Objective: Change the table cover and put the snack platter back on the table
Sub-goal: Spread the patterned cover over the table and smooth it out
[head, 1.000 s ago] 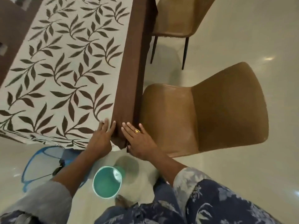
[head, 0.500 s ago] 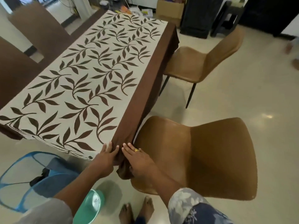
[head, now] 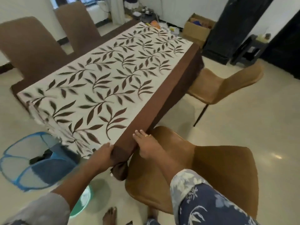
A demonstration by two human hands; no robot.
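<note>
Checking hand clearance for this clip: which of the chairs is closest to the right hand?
The tan chair at the near corner, directly under the right hand. The other tan chair stands farther along the table; the two brown chairs are across it.

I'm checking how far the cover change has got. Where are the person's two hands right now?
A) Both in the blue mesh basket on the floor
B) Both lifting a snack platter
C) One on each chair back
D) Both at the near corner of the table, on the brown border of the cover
D: the left hand grips the bunched brown corner of the table cover, and the right hand lies flat against its side edge there.
</note>
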